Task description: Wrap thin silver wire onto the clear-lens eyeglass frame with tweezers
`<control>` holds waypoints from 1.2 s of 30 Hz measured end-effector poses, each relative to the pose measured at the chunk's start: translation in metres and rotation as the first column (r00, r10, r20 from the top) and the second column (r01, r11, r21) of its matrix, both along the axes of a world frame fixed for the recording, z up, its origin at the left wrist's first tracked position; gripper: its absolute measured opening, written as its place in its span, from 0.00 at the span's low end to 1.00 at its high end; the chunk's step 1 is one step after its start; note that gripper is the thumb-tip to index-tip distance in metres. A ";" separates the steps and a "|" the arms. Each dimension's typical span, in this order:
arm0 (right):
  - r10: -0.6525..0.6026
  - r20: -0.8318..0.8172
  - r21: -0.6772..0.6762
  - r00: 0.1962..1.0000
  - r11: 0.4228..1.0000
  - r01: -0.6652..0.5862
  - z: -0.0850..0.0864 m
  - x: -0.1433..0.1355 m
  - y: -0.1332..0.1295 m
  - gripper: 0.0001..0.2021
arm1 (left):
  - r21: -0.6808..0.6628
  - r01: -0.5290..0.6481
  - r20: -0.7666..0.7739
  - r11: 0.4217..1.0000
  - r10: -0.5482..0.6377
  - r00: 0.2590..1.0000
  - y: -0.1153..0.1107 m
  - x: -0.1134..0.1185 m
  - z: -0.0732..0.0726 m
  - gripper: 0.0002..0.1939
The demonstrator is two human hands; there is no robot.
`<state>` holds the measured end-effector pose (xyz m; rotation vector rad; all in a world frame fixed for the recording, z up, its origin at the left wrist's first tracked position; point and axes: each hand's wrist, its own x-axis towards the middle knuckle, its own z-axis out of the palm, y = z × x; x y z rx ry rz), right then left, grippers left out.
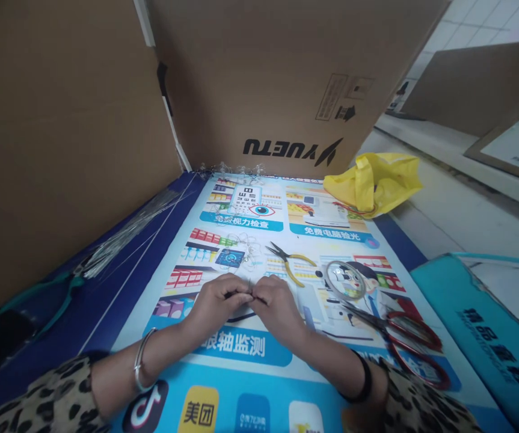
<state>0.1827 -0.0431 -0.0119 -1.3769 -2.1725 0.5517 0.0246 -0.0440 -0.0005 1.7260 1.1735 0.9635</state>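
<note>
My left hand (pixel 220 299) and my right hand (pixel 279 308) meet over the printed sheet, thumbs and fingers pinched together. A short end of thin wire (pixel 249 282) sticks up between the fingertips; most of it is hidden by them. Just beyond lie loose, looped wires (pixel 246 248). Pliers with yellow handles (pixel 299 266) rest past my right hand, jaws apart. To their right is a coil of wire (pixel 344 280). Scissors with red handles (pixel 399 337) lie near my right forearm.
Tall cardboard (pixel 259 78) walls the back and left. A bundle of straight wires (pixel 126 234) and a teal-handled tool (pixel 63 300) lie left. A yellow bag (pixel 376 183) sits at the back right, a teal box (pixel 480 331) at the right. More bent wires (pixel 236 172) line the back edge.
</note>
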 end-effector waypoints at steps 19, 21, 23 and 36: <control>0.081 -0.399 -0.035 0.913 0.994 -0.104 0.059 0.033 0.002 0.09 | -0.070 0.129 -0.174 0.989 -0.140 0.975 0.000 -0.001 0.007 0.08; 0.095 -0.406 -0.028 0.909 0.993 -0.116 0.059 0.032 0.001 0.09 | -0.063 0.138 -0.183 0.988 -0.147 0.972 0.000 -0.001 0.008 0.08; 0.095 -0.407 -0.033 0.908 0.992 -0.119 0.058 0.030 0.000 0.08 | -0.058 0.141 -0.186 0.988 -0.149 0.971 0.000 -0.001 0.007 0.08; -0.017 -0.472 0.074 0.882 0.996 0.059 0.071 0.032 -0.001 0.06 | -0.046 0.190 -0.231 0.981 -0.195 0.953 0.001 -0.002 0.005 0.11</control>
